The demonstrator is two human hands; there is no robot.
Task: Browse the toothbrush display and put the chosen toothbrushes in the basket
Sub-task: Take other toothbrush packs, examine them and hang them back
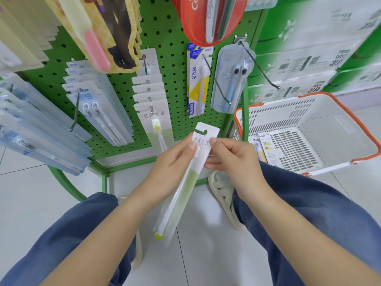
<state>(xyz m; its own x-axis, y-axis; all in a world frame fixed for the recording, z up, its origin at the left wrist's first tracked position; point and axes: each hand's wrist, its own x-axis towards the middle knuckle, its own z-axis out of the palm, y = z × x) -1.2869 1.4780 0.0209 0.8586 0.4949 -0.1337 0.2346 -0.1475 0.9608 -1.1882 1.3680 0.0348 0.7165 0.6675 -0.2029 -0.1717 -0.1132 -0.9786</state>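
Note:
A green-handled toothbrush in a clear and white pack point(181, 188) is held tilted in front of me, hang tab up, above the floor. My left hand point(175, 162) grips its upper part from the left with the thumb on the face. My right hand point(231, 157) pinches the pack's right edge near the tab. Behind them, more packs of the same kind point(152, 108) hang on a hook of the green pegboard display point(171, 34). The white basket with an orange rim point(334, 122) stands on the floor to the right, and a purple toothbrush pack point(262, 147) lies inside it.
Other toothbrush packs hang at the left point(94, 104), centre point(196, 79) and right point(231, 79) of the pegboard; a bare hook point(261, 69) sticks out beside them. A red pack point(208, 17) hangs above. Boxed goods point(309, 58) are stacked behind the basket. My knees and sandals are below.

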